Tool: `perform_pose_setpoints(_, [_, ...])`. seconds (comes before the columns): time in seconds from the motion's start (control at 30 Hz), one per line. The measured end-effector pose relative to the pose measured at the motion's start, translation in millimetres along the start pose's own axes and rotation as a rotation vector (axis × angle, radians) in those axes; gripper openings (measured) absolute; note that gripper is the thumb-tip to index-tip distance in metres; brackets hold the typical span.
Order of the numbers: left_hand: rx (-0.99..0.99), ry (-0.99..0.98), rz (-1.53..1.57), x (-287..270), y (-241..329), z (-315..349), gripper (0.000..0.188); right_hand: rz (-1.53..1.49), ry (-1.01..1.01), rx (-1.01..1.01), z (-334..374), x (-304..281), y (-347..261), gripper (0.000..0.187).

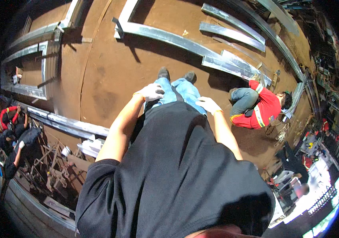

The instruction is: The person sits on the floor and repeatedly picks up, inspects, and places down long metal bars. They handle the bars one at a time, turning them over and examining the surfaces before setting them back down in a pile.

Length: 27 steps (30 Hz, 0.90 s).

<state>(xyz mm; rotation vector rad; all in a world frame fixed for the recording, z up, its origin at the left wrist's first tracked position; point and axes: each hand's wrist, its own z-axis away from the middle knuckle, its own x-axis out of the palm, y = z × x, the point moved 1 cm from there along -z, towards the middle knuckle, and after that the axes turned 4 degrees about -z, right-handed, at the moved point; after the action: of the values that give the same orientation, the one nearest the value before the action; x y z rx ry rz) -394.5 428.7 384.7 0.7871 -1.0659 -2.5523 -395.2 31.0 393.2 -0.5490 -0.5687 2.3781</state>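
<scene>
Both my hands wear white work gloves. My left hand (152,92) lies on the left thigh of my blue jeans (168,91), its fingers laid over the denim and nothing visible in it. On the outer side of the right thigh rests my right hand (209,104), fingers stretched out and no tool in them. My black shirt (177,158) fills the lower middle. Beyond my dark shoes (164,73), a long grey metal beam (165,38) runs across the brown floor, well out of reach of either hand.
To my right a co-worker in a red jacket (266,107) crouches at the beam's end. Rectangular steel frames (44,71) stand at the left. More beams (233,35) lie ahead on the right. Scrap metal (54,170) and other people (8,123) are at the lower left.
</scene>
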Motion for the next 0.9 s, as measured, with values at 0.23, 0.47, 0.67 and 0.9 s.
perform_pose_setpoints(0.23, [-0.235, 0.009, 0.063, 25, 39, 11, 0.032, 0.095, 0.247, -0.042, 25, 18, 9, 0.032])
perform_pose_setpoints(0.47, [-0.227, 0.027, 0.178, 31, 63, 52, 0.034, 0.432, 0.153, -0.517, 125, 13, 5, 0.031])
perform_pose_setpoints(0.67, [-0.155, -0.139, 0.002, 2, 136, 29, 0.025, 0.402, -0.047, -0.546, 127, -8, 44, 0.026])
perform_pose_setpoints(0.9, [-0.096, -0.306, -0.217, -53, 86, -157, 0.035, 0.138, -0.551, -0.294, -44, -65, 47, 0.049])
